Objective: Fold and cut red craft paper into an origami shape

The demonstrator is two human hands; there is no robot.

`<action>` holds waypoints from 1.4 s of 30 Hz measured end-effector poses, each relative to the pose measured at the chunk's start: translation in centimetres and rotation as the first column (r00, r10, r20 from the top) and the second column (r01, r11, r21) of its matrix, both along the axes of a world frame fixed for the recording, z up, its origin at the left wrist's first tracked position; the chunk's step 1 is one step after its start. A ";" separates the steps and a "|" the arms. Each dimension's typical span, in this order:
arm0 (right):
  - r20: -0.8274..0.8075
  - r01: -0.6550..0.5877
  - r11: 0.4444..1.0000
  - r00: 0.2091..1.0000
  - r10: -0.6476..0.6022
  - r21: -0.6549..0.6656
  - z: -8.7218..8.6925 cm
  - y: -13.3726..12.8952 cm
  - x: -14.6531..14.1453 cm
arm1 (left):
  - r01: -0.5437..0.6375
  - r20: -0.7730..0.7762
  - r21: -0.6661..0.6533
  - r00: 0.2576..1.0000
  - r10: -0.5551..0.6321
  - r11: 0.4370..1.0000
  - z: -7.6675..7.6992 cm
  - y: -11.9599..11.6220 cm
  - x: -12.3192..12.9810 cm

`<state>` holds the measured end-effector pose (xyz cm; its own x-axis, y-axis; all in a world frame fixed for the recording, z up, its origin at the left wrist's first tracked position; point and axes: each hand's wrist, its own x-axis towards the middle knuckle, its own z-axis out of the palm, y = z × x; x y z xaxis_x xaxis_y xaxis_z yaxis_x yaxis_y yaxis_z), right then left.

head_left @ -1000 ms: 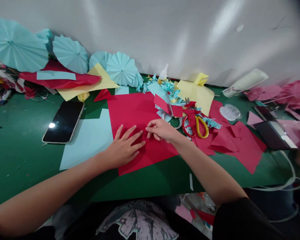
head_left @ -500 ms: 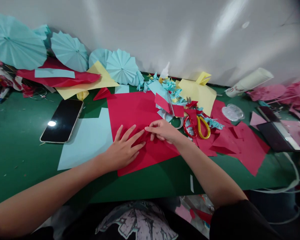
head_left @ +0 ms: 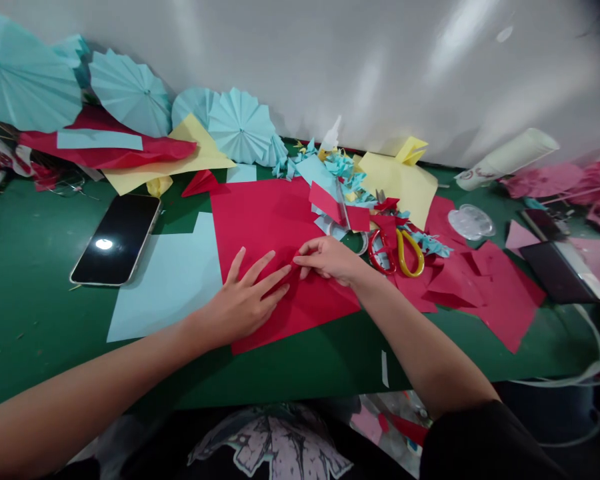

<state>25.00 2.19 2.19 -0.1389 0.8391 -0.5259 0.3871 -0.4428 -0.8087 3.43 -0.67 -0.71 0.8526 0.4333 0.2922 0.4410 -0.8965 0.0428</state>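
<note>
A large sheet of red paper (head_left: 260,213) lies on the green table in front of me. My left hand (head_left: 253,293) rests on it with fingers spread, its fingertips close to those of my right hand. Over the sheet's middle, my right hand (head_left: 327,260) is closed in a pinch, with a bit of red paper showing at thumb and forefinger. Whether that bit is loose or part of the sheet, I cannot tell. A light blue sheet (head_left: 170,280) lies to the left, partly beneath the red one.
A phone (head_left: 117,240) lies at left. Pleated blue paper fans (head_left: 243,127) lean along the wall. Right of my hands are red-handled scissors (head_left: 383,253), yellow-handled scissors (head_left: 410,255), paper scraps and a clear round container (head_left: 471,222). A white glue bottle (head_left: 331,135) stands behind.
The view has shifted slightly. My right hand's pinching fingertips have drawn a little away from the left fingers, and a red bit shows between them. My left hand stays spread on the sheet.
</note>
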 end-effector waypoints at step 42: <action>0.130 -0.048 0.998 0.991 0.042 0.042 0.5 -0.7 0.0 | 0.137 0.306 -0.022 0.944 -0.124 0.990 1.3 0.3 -0.4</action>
<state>24.97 1.45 2.66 -0.1101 0.8566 -0.5040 0.5084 -0.3872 -0.7692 3.02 -0.33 0.61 0.7763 0.3420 0.5296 0.2804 -0.9397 0.1958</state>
